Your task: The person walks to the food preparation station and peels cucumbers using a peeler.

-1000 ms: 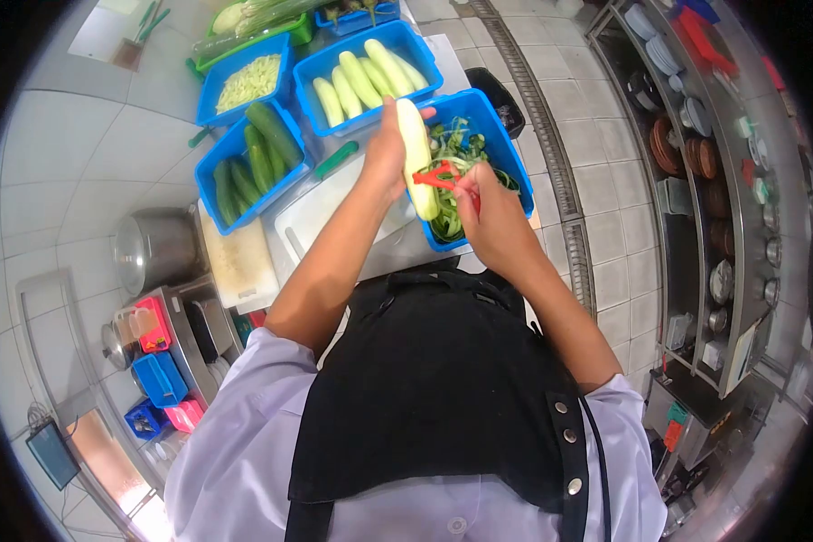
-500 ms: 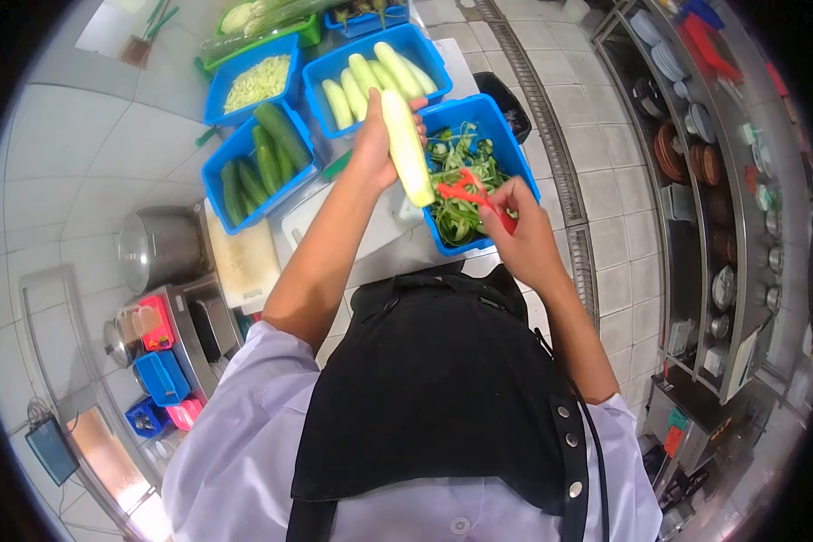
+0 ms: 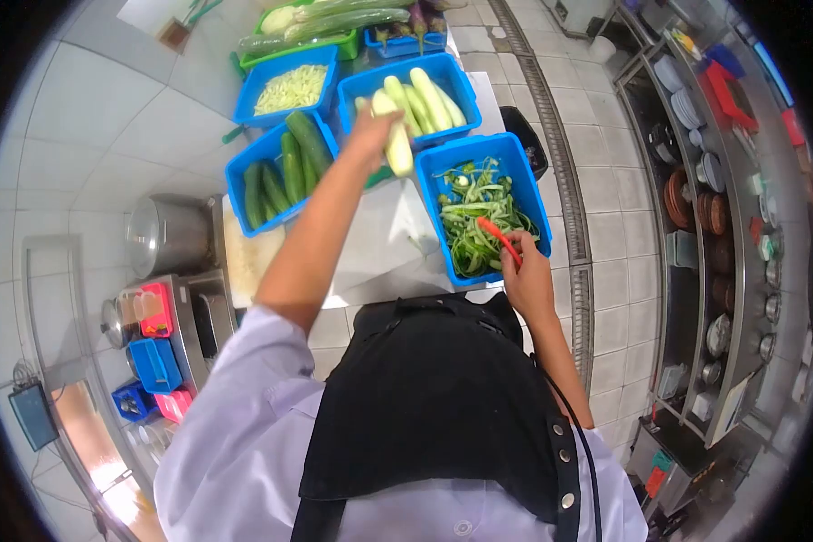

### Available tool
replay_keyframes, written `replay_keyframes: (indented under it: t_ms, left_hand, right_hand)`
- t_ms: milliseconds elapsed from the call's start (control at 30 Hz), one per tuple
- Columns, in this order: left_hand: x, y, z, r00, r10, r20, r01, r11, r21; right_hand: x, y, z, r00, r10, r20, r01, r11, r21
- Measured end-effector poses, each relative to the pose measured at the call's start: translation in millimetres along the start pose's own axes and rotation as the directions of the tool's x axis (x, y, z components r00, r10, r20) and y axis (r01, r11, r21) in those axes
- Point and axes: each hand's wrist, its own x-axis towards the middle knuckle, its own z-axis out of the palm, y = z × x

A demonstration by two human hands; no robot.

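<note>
My left hand [image 3: 372, 134] is closed round a pale peeled cucumber [image 3: 398, 147], held at the near edge of the blue bin [image 3: 427, 137] of several peeled ones. In my right hand [image 3: 527, 271] is a red peeler [image 3: 500, 238], over the near right part of a blue bin [image 3: 548, 226] heaped with green peelings [image 3: 483, 212]. Dark green unpeeled cucumbers [image 3: 291, 169] lie in another blue bin at the left. A white cutting board [image 3: 370, 237] lies below my left hand.
Chopped pale pieces [image 3: 291, 88] fill a blue bin at the back left. Eggplants [image 3: 418, 23] and a green basket [image 3: 341, 43] of vegetables stand behind. A lidded pot [image 3: 158, 237] is at the left, a black waste bin [image 3: 526, 140] at the right, metal shelves [image 3: 686, 226] farther right.
My left hand has carried the peeled cucumber away from the peelings to the bin of peeled ones. My right hand has drawn back with the peeler, and the view has shifted.
</note>
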Motion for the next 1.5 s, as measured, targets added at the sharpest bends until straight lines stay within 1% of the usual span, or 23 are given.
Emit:
replay_keyframes:
  t_ms: [33,67,133,167,233,267,333,367,400,500,567,700,800,867,900,1033,1167,1267,1300,1367,1433,1467,1500]
  left_hand:
    - [36,-18,-9,0.973,0.198,-0.118,-0.173,0.966,0.189]
    - [52,-26,-14,0.974,0.192,-0.124,-0.167,0.969,0.183]
    - [75,-26,-19,0.908,0.359,-0.218,-0.134,0.739,0.660]
    - [74,-21,-16,0.903,0.368,-0.224,-0.140,0.742,0.656]
    - [50,-15,-1,0.909,0.391,-0.143,-0.071,0.483,0.872]
    - [26,-9,8,0.905,0.426,-0.016,-0.205,0.470,0.859]
    - [-32,-1,30,0.916,0.280,0.288,-0.395,0.755,0.524]
    - [-51,-6,40,0.847,0.255,0.466,-0.460,0.790,0.404]
    - [-70,-13,45,0.688,0.285,0.668,-0.443,0.893,0.075]
    - [-123,-26,64,0.627,0.214,0.749,-0.301,0.953,-0.021]
    - [-130,-44,64,0.568,0.012,0.823,-0.300,0.934,0.194]
    - [-142,-49,62,0.614,0.034,0.789,-0.161,0.983,0.083]
    - [-139,-39,34,0.844,0.114,0.524,-0.309,0.902,0.302]
    - [-118,-41,-14,0.898,0.243,0.366,-0.378,0.852,0.363]
    - [-114,-32,-43,0.929,0.296,0.222,-0.369,0.782,0.503]
    - [-84,-27,-195,0.815,0.557,-0.156,-0.171,0.489,0.856]
    - [-65,-40,-282,0.908,0.380,-0.177,0.139,0.125,0.982]
    - [-54,-41,-290,0.907,0.408,-0.107,0.092,0.054,0.994]
    - [-64,-18,-278,0.958,0.264,-0.116,0.100,0.072,0.992]
    - [11,-105,-366,0.848,0.452,0.278,-0.245,-0.133,0.960]
    - [-23,-8,-284,0.999,-0.022,0.030,-0.030,-0.038,0.999]
    - [53,-65,-366,0.919,0.032,0.392,-0.389,0.225,0.893]
    - [59,-34,-333,0.938,0.067,0.339,-0.345,0.104,0.933]
  right_hand:
    - [-4,4,5,0.999,0.012,-0.036,-0.011,1.000,0.028]
    - [-2,12,12,0.996,0.094,-0.002,-0.093,0.985,0.148]
    - [0,4,8,0.990,0.136,0.022,-0.138,0.975,0.177]
    - [5,0,6,0.982,0.181,0.047,-0.187,0.959,0.213]
    - [11,-1,1,0.979,0.195,0.056,-0.202,0.957,0.207]
    - [12,-1,-1,0.981,0.179,0.068,-0.189,0.966,0.177]
    - [20,-3,-7,0.985,0.155,0.072,-0.165,0.975,0.149]
    - [18,-8,-11,0.990,0.105,0.095,-0.127,0.955,0.269]
    - [14,-14,-14,0.992,0.054,0.115,-0.095,0.917,0.387]
    - [12,-35,-28,0.996,0.035,0.085,-0.064,0.929,0.365]
    - [16,-34,-36,0.994,0.033,0.102,-0.070,0.922,0.380]
    - [19,-35,-47,0.997,-0.044,0.057,0.015,0.899,0.437]
    - [20,-28,-40,0.993,-0.100,-0.068,0.121,0.853,0.507]
    - [20,-25,-38,1.000,-0.024,-0.005,0.024,0.999,-0.039]
    - [17,-28,-36,0.999,-0.036,-0.010,0.035,0.999,-0.038]
    - [-5,-42,-14,0.992,-0.016,-0.122,0.023,0.998,0.059]
    - [-29,-55,7,0.971,0.044,-0.235,-0.016,0.993,0.119]
    - [-44,-59,22,0.984,0.113,-0.140,-0.080,0.971,0.225]
    - [-48,-65,24,0.981,0.126,-0.151,-0.090,0.970,0.225]
    - [-54,-68,38,0.965,0.162,-0.206,-0.111,0.965,0.236]
    - [-60,-68,52,0.954,0.157,-0.255,-0.018,0.879,0.476]
    - [-56,-56,69,0.926,0.081,-0.368,0.144,0.825,0.546]
    - [-64,-59,52,0.970,0.193,-0.149,-0.120,0.910,0.398]
